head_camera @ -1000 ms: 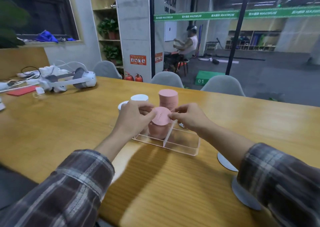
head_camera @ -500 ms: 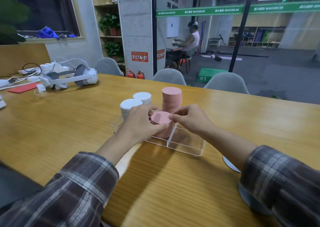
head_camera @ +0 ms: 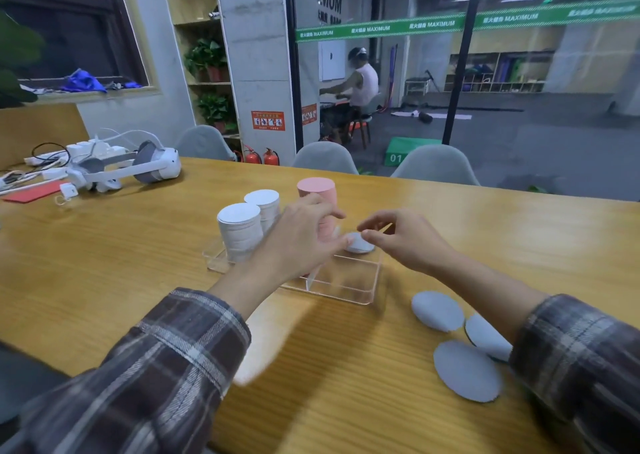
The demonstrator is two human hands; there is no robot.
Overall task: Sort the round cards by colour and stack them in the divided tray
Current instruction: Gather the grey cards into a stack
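Observation:
A clear divided tray (head_camera: 349,294) stands on the wooden table. Two stacks of white round cards (head_camera: 239,226) fill its left side and a tall pink stack (head_camera: 317,190) rises at the back. A second pink stack is hidden behind my left hand (head_camera: 298,242), which hovers over the tray with relaxed fingers and holds nothing. My right hand (head_camera: 401,239) floats to the right of it, fingers loosely curled and empty, just above a short stack of grey cards (head_camera: 360,245) in the tray. Three loose grey cards (head_camera: 438,310) lie on the table at the right.
A white headset (head_camera: 138,166) with cables and a red sheet lie at the far left of the table. Grey chairs (head_camera: 325,159) line the far edge. Behind a glass wall a person sits at a desk.
Both hands let go of the pink card they held over the front pink stack and moved apart. My right hand shifted right. The view tilted, bringing the loose grey cards into sight.

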